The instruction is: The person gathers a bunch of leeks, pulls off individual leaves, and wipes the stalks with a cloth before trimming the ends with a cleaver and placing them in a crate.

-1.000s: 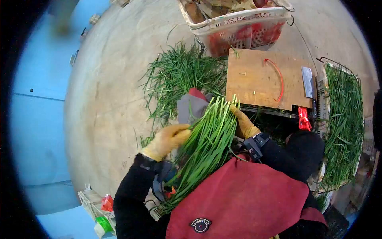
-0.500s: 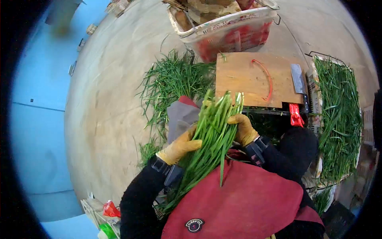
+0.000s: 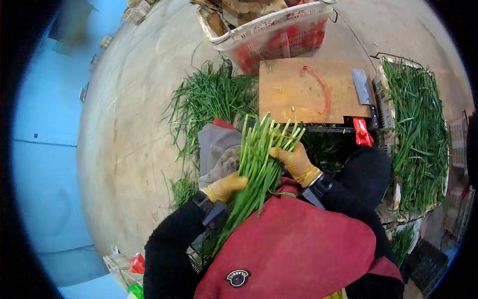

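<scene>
A bunch of long green stalks (image 3: 256,167) lies slanted across my lap, its pale cut ends pointing up toward the board. My left hand (image 3: 226,187), in a yellow glove, is wrapped round the bunch from the left, lower down. Gloved in yellow too, my right hand (image 3: 295,162) grips the stalks near their upper ends from the right, thumb on top. Beyond them is a wooden board (image 3: 284,92) with a red strap (image 3: 323,89) and a cleaver (image 3: 362,87) on it. Red bags (image 3: 362,132) hang at its near edge.
Loose green stalks (image 3: 211,97) are heaped on the floor left of the board. A long crate (image 3: 386,107) full of greens (image 3: 418,144) stands at the right. Behind the board is a white and red basket (image 3: 279,42). A blue wall (image 3: 45,174) runs along the left.
My right hand has turned and closed further over the stalks' upper ends. My left hand has shifted slightly down the bunch. The whole view has moved a little.
</scene>
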`<state>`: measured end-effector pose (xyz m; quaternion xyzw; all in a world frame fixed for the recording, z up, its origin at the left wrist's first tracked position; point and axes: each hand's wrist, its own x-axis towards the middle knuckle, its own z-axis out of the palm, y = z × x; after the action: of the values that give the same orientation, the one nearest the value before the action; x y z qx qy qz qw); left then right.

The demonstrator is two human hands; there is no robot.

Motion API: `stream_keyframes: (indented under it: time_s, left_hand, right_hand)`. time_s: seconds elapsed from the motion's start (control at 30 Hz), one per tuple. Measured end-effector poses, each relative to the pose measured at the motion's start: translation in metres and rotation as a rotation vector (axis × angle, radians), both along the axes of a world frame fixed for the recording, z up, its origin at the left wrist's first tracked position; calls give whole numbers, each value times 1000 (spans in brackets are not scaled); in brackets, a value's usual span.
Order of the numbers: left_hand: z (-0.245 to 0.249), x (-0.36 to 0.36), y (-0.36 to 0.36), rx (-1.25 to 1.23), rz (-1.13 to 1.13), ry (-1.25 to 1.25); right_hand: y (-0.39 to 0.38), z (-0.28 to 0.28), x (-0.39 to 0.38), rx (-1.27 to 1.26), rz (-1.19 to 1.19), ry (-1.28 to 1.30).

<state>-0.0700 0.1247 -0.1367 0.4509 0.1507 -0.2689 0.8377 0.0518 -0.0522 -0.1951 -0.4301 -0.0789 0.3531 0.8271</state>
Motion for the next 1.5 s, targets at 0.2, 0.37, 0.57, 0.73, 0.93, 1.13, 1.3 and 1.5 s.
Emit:
stream_keyframes:
  time_s: [0.2, 0.37, 0.57, 0.73, 0.93, 1.13, 1.3, 1.5]
  left_hand:
    - [-8, -10, -25, 138, 34, 121]
    - [-5, -12, -27, 189, 47, 115]
    - [-4, -8, -10, -56, 124, 209]
    - [-2, 5, 19, -58, 210, 243]
    - [31, 15, 17, 57, 141, 201]
    - [-35, -25, 18, -26, 26, 151]
    - [-16, -17, 4, -163, 66, 232]
    - [-7, -6, 0, -121, 42, 138]
  right_hand:
    - [-14, -17, 18, -166, -217, 8]
    - [-28, -39, 58, -275, -489, -34]
    - [-53, -16, 85, -241, -535, 170]
    - [-31, -11, 60, -215, -364, 93]
    - [6, -12, 14, -199, -304, -109]
    - [-9, -15, -1, -133, -231, 244]
    - [-38, -19, 60, 153, -178, 57]
    - [-35, 18, 72, -485, 24, -910]
